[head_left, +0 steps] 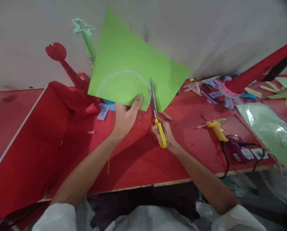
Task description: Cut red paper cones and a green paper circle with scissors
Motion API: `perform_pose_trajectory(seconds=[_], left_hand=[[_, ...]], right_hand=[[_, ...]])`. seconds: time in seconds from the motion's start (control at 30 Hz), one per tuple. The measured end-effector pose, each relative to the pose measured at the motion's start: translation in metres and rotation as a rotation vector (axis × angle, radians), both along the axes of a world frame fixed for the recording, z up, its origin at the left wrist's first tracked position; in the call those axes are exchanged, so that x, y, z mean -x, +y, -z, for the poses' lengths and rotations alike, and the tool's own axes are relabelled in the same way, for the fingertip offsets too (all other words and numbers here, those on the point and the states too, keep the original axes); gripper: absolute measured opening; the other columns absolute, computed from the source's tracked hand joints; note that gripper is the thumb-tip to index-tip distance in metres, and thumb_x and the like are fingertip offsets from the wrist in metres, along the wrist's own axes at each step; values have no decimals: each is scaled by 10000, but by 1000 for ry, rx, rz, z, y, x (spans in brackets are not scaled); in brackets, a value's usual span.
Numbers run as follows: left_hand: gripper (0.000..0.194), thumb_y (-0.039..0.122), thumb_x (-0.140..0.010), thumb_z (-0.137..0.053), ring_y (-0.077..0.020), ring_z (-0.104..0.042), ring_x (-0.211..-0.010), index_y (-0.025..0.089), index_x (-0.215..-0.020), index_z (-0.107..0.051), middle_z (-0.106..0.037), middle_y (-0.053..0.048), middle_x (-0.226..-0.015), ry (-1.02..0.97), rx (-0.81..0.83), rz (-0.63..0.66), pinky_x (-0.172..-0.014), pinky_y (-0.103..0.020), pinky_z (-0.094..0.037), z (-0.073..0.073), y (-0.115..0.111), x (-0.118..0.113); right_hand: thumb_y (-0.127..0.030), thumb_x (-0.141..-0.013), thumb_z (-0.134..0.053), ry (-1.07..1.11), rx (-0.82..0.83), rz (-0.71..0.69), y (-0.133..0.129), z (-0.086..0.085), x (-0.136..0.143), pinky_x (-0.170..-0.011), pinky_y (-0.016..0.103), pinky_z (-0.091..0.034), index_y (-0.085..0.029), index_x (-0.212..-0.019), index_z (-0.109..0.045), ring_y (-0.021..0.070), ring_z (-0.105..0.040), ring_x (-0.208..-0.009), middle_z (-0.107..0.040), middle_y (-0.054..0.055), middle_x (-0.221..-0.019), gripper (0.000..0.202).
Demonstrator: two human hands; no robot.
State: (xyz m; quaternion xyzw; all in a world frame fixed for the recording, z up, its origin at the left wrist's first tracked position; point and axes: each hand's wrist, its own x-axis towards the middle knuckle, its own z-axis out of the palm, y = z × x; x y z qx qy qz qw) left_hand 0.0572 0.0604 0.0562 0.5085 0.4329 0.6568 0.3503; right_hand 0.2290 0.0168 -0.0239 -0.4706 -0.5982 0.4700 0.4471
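A large green craft sheet (131, 48) is held up above the red table, with a white curved line drawn on its lower part. My left hand (126, 115) grips its lower edge, the thumb on the front face and the other fingers mostly behind. My right hand (164, 130) is closed round the yellow handles of the scissors (153, 102). Their blades point up and lie along a cut in the sheet, close to the right end of the white curve. The cut runs up from the sheet's lower edge.
A red upright panel (37, 138) stands at left. Behind are a red flower shape (56, 52) and a pale green star (83, 27). To the right lie a yellow glue gun (217, 126), a purple box (238, 149) with black cable, plastic-wrapped green sheets (270, 125) and paper scraps.
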Motion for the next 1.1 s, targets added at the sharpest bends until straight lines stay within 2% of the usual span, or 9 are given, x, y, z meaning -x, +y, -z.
perform_pose_trajectory(seconds=[0.1, 0.2, 0.33, 0.47, 0.6, 0.8, 1.1], left_hand=[[296, 466, -870, -907, -181, -748, -908, 246, -942, -722, -771, -18, -901, -1, -45, 10, -831, -283, -647, 0, 0, 1], [243, 441, -912, -862, -161, -719, -878, 241, -893, -726, -769, -17, -923, 25, -66, 15, -875, -284, -643, -1, -1, 2], [312, 487, -914, -854, -157, -651, -772, 241, -821, -686, -704, -4, -817, 52, -74, 9, -768, -279, -617, -1, 0, 2], [407, 519, -902, -864, -120, -474, -580, 243, -753, -604, -522, 45, -664, 39, -53, 4, -555, -262, -473, 0, 2, 4], [522, 566, -889, -868, -106, -337, -545, 237, -688, -516, -411, 53, -627, 69, -42, -2, -500, -266, -379, -3, 1, 4], [552, 553, -882, -876, -94, -305, -525, 230, -656, -491, -359, 59, -600, 72, -35, 2, -473, -264, -332, -8, -1, 4], [564, 602, -880, -869, -92, -324, -512, 229, -669, -502, -378, 55, -593, 84, -32, -11, -453, -264, -302, -5, 0, 7]], right_hand=[[-936, -828, -690, -6, 12, 5, 0, 2, 0, -505, 273, -314, -271, -803, -427, 118, -332, -585, -375, -62, -666, 716], [-950, -829, -676, -18, 16, 2, 0, 3, 0, -499, 277, -317, -270, -798, -431, 120, -337, -578, -374, -57, -656, 723], [-940, -836, -682, -24, 9, 3, 0, 3, -1, -494, 276, -321, -270, -796, -434, 120, -342, -571, -381, -55, -652, 715], [-944, -830, -681, -37, 2, 3, 0, 2, -1, -487, 273, -324, -270, -782, -429, 121, -354, -572, -384, -53, -653, 720], [-948, -823, -685, -33, 0, 2, 0, 1, -1, -471, 273, -324, -275, -774, -414, 118, -353, -555, -368, -57, -643, 727], [-983, -798, -679, -35, 20, -2, 0, 2, -1, -442, 277, -345, -274, -771, -419, 117, -413, -492, -400, -60, -606, 755], [-1023, -783, -642, -51, 18, -5, -1, -1, -1, -417, 273, -360, -274, -772, -429, 124, -473, -446, -432, -59, -574, 779]])
